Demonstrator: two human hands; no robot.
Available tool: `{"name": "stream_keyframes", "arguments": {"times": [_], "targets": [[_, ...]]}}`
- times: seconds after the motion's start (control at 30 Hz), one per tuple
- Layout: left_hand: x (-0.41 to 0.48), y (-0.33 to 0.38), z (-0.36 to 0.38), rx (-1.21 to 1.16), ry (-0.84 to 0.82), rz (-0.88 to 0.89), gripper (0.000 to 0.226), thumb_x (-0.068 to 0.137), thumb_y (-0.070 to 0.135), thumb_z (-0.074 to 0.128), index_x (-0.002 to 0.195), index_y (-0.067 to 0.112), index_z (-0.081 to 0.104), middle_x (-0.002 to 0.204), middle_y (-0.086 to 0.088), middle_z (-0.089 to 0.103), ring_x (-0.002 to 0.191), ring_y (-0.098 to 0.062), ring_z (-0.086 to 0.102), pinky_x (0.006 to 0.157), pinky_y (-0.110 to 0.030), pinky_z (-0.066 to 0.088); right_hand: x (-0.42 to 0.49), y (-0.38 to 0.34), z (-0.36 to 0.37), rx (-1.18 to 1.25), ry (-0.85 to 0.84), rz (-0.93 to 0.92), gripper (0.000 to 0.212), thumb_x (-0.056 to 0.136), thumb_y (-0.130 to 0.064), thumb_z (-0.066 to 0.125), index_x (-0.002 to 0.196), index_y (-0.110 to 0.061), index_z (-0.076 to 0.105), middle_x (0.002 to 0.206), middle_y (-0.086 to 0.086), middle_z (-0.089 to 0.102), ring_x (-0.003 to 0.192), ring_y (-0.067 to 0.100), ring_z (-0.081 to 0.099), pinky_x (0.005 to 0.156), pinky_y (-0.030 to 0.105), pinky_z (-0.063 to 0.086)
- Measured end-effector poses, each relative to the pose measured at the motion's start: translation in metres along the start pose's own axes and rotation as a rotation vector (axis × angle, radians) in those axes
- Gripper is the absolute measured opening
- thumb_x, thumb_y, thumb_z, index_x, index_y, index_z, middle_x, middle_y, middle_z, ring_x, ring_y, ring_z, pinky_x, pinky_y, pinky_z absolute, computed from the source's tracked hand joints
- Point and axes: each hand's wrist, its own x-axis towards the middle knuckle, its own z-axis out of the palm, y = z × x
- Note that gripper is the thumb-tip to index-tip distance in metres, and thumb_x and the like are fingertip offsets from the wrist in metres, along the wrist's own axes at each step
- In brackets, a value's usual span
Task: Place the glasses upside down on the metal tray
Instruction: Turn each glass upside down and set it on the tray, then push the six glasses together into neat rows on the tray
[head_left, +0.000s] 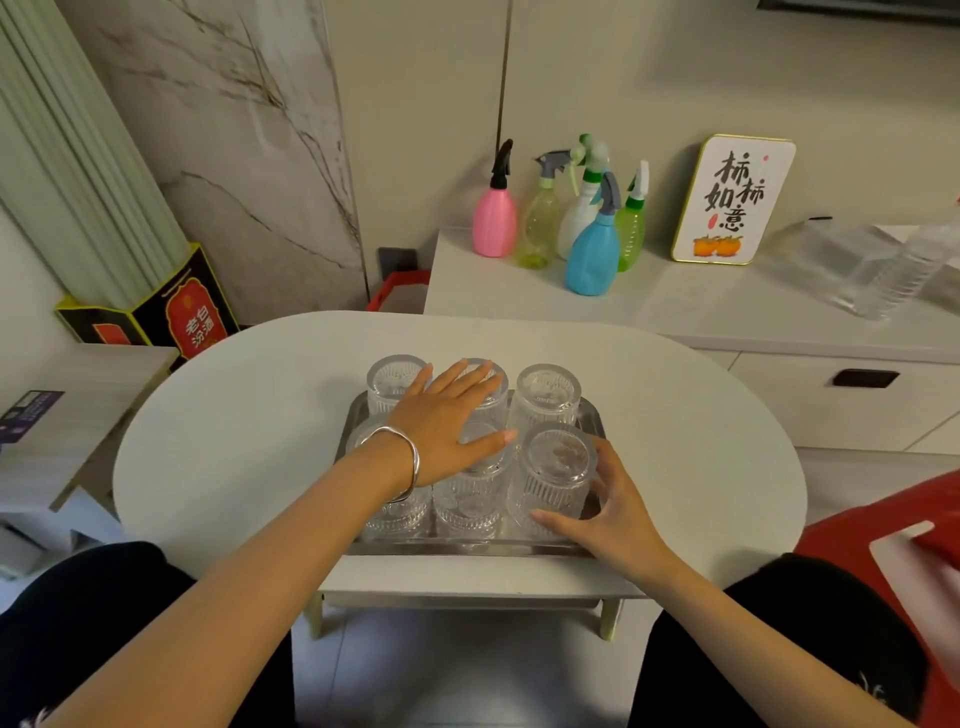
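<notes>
Several clear ribbed glasses stand upside down in two rows on the metal tray (470, 546), which sits on the white oval table (218, 441). My left hand (447, 421), with a silver bangle at the wrist, lies flat with fingers spread over the tops of the middle glasses; it hides part of them. My right hand (608, 506) wraps its fingers and thumb around the side of the front right glass (553, 475), which stands on the tray. The back right glass (548, 397) and back left glass (392, 382) stand untouched.
Behind the table a white counter (727, 306) holds several spray bottles (592, 254), a framed sign (732, 200) and a clear plastic bottle (904, 270). A black and yellow box (171, 317) stands at the left. A red stool (883, 535) is at the right.
</notes>
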Motion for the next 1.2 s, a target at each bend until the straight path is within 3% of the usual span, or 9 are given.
{"name": "stream_keyframes", "arguments": {"times": [0.3,0.4,0.5,0.57,0.67,0.73,0.83,1.0,1.2], "targets": [[0.001,0.001,0.0,-0.057,0.043,-0.001,0.072,0.084,0.063,0.035,0.144,0.031,0.011,0.157,0.009,0.003,0.143,-0.011,-0.007,0.115,-0.037,-0.009,0.002,0.002,-0.001,-0.007,-0.036,0.003,0.078,0.061,-0.034,0.087,0.126,-0.031,0.043,0.116,-0.03,0.058,0.111,-0.003,0.057,0.088,0.009,0.045],[-0.003,0.001,-0.008,-0.218,0.169,0.03,0.076,0.078,0.062,0.049,0.141,0.034,0.018,0.156,0.012,0.007,0.142,-0.006,-0.008,0.117,-0.037,-0.006,0.001,-0.001,-0.001,-0.024,-0.055,0.007,0.084,0.06,-0.038,0.086,0.129,-0.033,0.038,0.124,-0.021,0.054,0.114,0.0,0.056,0.092,0.015,0.046],[-0.017,-0.011,-0.021,-0.457,0.306,-0.01,0.094,0.063,0.073,0.057,0.14,0.04,0.015,0.15,0.023,0.009,0.138,0.002,-0.003,0.114,-0.034,0.004,-0.001,-0.004,-0.004,-0.102,-0.032,-0.046,0.098,0.057,-0.041,0.087,0.133,-0.036,0.026,0.136,-0.014,0.037,0.121,-0.002,0.046,0.093,0.006,0.039],[-0.03,-0.028,-0.026,-0.578,0.273,-0.116,0.115,0.048,0.079,0.061,0.141,0.041,0.003,0.152,0.021,0.003,0.138,-0.002,0.002,0.111,-0.034,0.013,0.0,-0.003,-0.008,-0.163,-0.03,-0.091,0.112,0.054,-0.049,0.085,0.141,-0.031,0.017,0.141,-0.012,0.026,0.132,-0.004,0.032,0.099,0.002,0.031],[-0.052,-0.056,-0.024,-0.505,0.088,-0.261,0.141,0.03,0.086,0.059,0.141,0.036,-0.012,0.156,0.011,-0.011,0.142,-0.013,-0.001,0.113,-0.041,0.015,0.007,0.002,-0.014,-0.212,-0.127,-0.099,0.133,0.055,-0.046,0.087,0.149,-0.028,-0.006,0.154,-0.017,0.005,0.143,-0.004,0.011,0.108,0.003,0.018],[-0.063,-0.069,-0.018,-0.508,-0.07,-0.293,0.144,0.027,0.085,0.062,0.138,0.039,-0.018,0.154,0.012,-0.015,0.143,-0.015,-0.003,0.115,-0.041,0.014,0.013,0.005,-0.014,-0.213,-0.207,-0.096,0.138,0.056,-0.045,0.087,0.149,-0.026,-0.013,0.157,-0.023,-0.009,0.143,-0.008,-0.001,0.107,0.001,0.012],[-0.072,-0.074,-0.003,-0.595,-0.207,-0.186,0.13,0.035,0.073,0.074,0.122,0.058,-0.021,0.151,0.018,-0.007,0.141,-0.01,0.005,0.115,-0.034,0.014,0.018,0.007,-0.012,-0.223,-0.261,-0.095,0.139,0.054,-0.052,0.086,0.147,-0.035,-0.016,0.146,-0.046,-0.015,0.135,-0.023,-0.006,0.101,-0.006,0.008],[-0.07,-0.083,0.023,-0.33,-0.154,-0.219,0.138,0.038,0.07,0.075,0.118,0.054,-0.037,0.152,0.013,-0.023,0.141,-0.012,-0.012,0.114,-0.039,-0.012,0.021,0.004,-0.009,-0.241,-0.251,-0.072,0.137,0.054,-0.054,0.085,0.145,-0.041,-0.016,0.136,-0.057,-0.01,0.127,-0.032,0.0,0.095,-0.01,0.012],[-0.068,-0.088,0.037,-0.285,-0.111,-0.247,0.136,0.036,0.079,0.067,0.132,0.048,-0.025,0.153,0.01,-0.022,0.14,-0.011,-0.02,0.11,-0.039,-0.019,0.022,0.005,-0.01,-0.273,-0.245,-0.068,0.135,0.053,-0.056,0.084,0.147,-0.037,-0.012,0.134,-0.06,-0.01,0.124,-0.035,-0.001,0.091,-0.012,0.01]]}}
